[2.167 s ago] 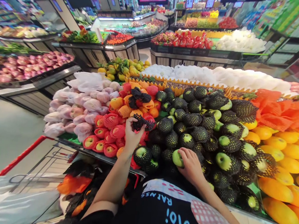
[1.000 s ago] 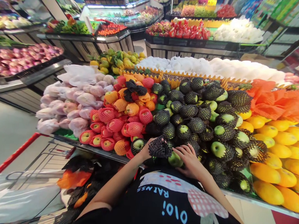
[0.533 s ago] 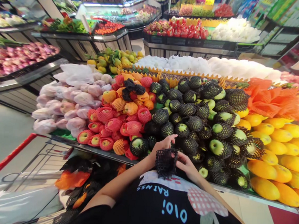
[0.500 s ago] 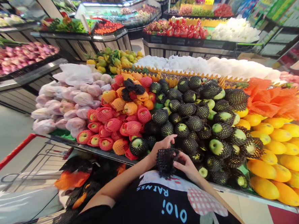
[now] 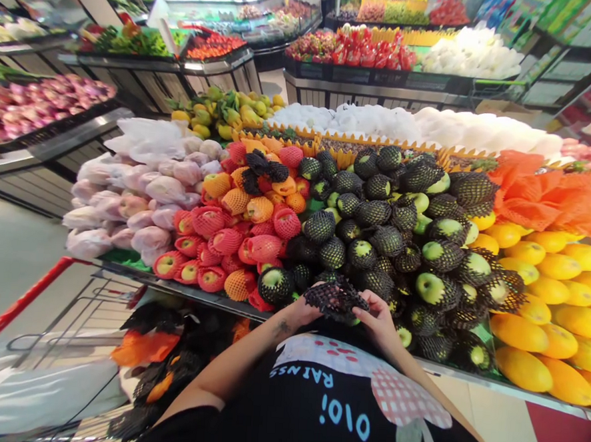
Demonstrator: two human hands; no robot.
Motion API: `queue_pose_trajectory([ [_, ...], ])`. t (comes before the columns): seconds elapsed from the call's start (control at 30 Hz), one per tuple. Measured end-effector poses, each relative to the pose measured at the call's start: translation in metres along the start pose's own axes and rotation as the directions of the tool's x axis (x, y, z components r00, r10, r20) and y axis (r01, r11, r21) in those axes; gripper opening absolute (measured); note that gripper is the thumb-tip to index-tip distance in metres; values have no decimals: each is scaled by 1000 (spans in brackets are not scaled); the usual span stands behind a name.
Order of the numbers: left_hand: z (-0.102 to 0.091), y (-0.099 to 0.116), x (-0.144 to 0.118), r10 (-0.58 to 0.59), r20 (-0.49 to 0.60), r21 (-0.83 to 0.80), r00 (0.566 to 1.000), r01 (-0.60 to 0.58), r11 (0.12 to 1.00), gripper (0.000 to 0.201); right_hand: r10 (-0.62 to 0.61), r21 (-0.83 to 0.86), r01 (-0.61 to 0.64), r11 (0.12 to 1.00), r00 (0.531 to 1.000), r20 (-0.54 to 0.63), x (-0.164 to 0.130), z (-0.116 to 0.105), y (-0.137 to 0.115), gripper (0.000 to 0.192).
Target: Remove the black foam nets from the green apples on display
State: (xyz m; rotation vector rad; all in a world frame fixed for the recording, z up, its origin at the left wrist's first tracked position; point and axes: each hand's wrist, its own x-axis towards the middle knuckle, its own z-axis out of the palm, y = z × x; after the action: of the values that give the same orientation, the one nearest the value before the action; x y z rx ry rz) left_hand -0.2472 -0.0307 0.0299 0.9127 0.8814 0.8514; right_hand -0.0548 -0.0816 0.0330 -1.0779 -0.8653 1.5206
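Observation:
In front of my shirt, a black foam fruit net (image 5: 337, 298) is stretched sideways between my two hands, and no fruit shows inside it. My left hand (image 5: 300, 312) holds its left end, with most of the fingers covered by the mesh. At the other end, my right hand (image 5: 377, 317) pinches the net's edge between thumb and fingers. Just beyond my hands lie green apples (image 5: 429, 289), many wrapped in black foam nets. Apples in red foam nets (image 5: 225, 241) are heaped to the left, with a few orange-netted ones (image 5: 239, 285) among them.
Yellow mangoes (image 5: 522, 331) fill the stand's right side, below a pile of orange netting (image 5: 542, 193). Bagged pale fruit (image 5: 149, 239) lies at the left. A red-handled shopping cart (image 5: 25, 298) with loose nets stands at the lower left. The stand's front edge (image 5: 211, 297) runs before me.
The black net went from hanging bunched and upright to spread sideways. My left index finger, earlier stretched out above it, is now behind the mesh. My right hand shifted slightly right.

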Motion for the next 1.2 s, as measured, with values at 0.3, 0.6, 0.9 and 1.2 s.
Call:
queue_pose_trajectory([
  [0.3, 3, 13, -1, -207, 340, -413, 917, 343, 843, 38, 20, 74, -17, 997, 999, -46, -9, 2, -15, 50],
  [0.6, 6, 11, -1, -220, 403, -319, 888, 361, 876, 74, 39, 13, -38, 999, 999, -29, -10, -12, -16, 46],
  [0.9, -4, -7, 2, -208, 310, -84, 928, 244, 966, 60, 153, -134, -158, 978, 987, -48, -15, -24, -3, 42],
  [1.2, 3, -36, 12, 156, 27, 617, 987, -139, 775, 20, -170, -672, -63, 738, 946, -276, -9, -37, 20, 44],
])
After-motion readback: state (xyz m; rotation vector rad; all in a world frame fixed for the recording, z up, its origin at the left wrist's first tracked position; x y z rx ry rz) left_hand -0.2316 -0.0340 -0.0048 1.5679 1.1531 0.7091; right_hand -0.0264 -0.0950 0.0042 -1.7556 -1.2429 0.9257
